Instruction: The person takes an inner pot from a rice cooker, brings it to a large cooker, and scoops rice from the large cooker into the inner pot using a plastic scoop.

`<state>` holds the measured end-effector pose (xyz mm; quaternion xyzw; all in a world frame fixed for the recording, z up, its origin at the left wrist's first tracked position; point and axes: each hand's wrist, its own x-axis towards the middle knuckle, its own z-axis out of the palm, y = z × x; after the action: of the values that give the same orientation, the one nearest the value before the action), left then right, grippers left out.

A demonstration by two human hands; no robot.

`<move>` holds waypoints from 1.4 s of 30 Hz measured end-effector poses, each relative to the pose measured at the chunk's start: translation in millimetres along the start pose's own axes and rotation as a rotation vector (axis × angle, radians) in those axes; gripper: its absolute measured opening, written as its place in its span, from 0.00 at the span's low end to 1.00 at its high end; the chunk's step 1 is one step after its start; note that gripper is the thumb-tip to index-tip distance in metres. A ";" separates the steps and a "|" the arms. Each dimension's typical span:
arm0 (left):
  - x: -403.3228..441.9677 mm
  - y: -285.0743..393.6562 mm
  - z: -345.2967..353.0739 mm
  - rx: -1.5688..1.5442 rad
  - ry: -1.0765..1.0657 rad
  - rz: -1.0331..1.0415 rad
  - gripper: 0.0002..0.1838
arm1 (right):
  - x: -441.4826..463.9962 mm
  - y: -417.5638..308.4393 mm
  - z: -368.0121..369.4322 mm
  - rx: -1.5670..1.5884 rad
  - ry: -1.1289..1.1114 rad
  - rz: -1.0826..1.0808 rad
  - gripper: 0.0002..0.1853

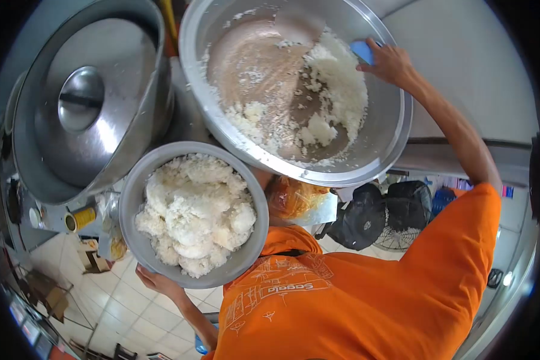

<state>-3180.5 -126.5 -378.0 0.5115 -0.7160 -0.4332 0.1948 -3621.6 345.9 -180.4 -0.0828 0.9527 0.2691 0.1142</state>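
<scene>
My left hand (161, 283) grips the lower rim of a grey bowl (129, 207), its fingers partly hidden under the bowl. White rice (192, 210) is heaped in it. At the upper right, my right hand (391, 63) is closed on a blue object (363, 52) against the inner wall of a large metal basin (387, 129). Loose rice (342, 84) lies along the basin's right side, beside that hand. More grains are scattered over its bottom and left side. The bowl stands just below and left of the basin.
A big metal pot (159, 120) with a lid (108, 66) sits at the upper left. Below it are a yellow can (81, 219) and plastic bags. A bag of orange-brown food (294, 197) lies under the basin. Black fans (363, 219) stand at the right.
</scene>
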 end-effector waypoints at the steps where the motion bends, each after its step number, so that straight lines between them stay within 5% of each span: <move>1: -0.9 -0.8 -1.9 0.190 -0.022 0.205 0.27 | 4.7 -1.1 11.9 0.006 -0.008 0.023 0.41; 3: -0.6 -4.0 -3.9 0.376 -0.013 0.429 0.27 | 17.4 -11.7 46.7 -0.063 0.016 0.047 0.40; 5: 0.8 -5.4 -2.9 -0.111 0.088 0.040 0.27 | 31.2 -21.6 67.4 -0.041 0.057 0.042 0.40; 10: -5.4 -4.8 2.3 -0.115 0.162 -0.063 0.27 | 29.7 -47.4 78.5 0.030 -0.043 0.077 0.39; 13: 2.5 -15.6 2.9 0.208 0.217 0.132 0.27 | 46.1 -56.2 103.6 0.172 0.105 0.037 0.37; 16: 2.1 -8.5 -0.3 -0.007 0.245 -0.025 0.27 | 65.3 -86.3 96.4 0.260 0.142 0.047 0.38; 21: 6.2 -10.1 3.4 0.027 0.308 -0.064 0.26 | 70.2 -160.5 46.9 0.837 -0.093 -0.370 0.40; 25: 6.9 -14.7 -3.3 0.100 0.296 -0.063 0.25 | 30.0 -197.4 5.5 0.787 -0.132 -0.550 0.36; 32: 5.3 -8.0 2.8 -0.016 0.235 -0.039 0.25 | 21.8 -172.7 15.6 0.965 -0.246 -0.324 0.40; 35: 5.0 -4.6 4.4 -0.042 0.219 -0.062 0.26 | 7.4 -176.4 17.7 0.984 -0.512 -0.195 0.38; 38: 4.0 -4.0 2.3 -0.036 0.203 -0.067 0.27 | 8.3 -172.6 45.1 1.053 -0.563 -0.266 0.34; 40: 3.5 -4.8 -0.1 -0.010 0.187 -0.060 0.28 | 12.6 -163.5 37.1 1.168 -0.701 -0.024 0.28; 42: 3.3 -5.6 2.3 -0.050 0.180 -0.048 0.28 | -1.2 -156.7 14.0 1.091 -0.667 -0.067 0.25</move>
<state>-3180.3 -129.1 -384.4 0.5604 -0.6721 -0.4080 0.2604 -3583.7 221.6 -269.0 0.0456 0.8630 -0.2469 0.4384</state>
